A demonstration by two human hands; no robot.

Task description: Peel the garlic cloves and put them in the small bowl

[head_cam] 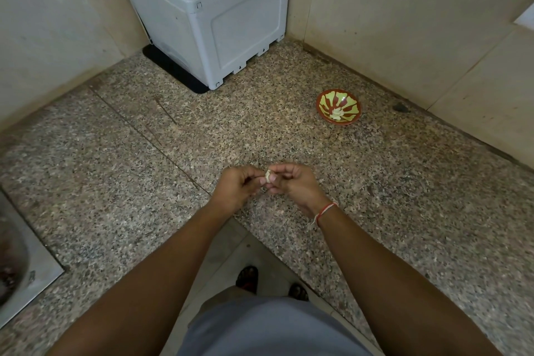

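Observation:
A pale garlic clove (268,176) is pinched between both my hands above the front of the speckled granite counter (173,153). My left hand (235,186) grips it from the left with curled fingers. My right hand (293,182), with a red thread on its wrist, holds it from the right. The small bowl (338,106), red-brown with a yellow-green pattern, stands at the back right of the counter. Several peeled cloves (337,113) lie in its bottom.
A grey-white plastic box (208,11) stands in the back corner on a black mat. A steel sink (17,263) is set into the counter at the left edge. A small dark lump (400,107) lies by the right wall. Tiled walls enclose the counter.

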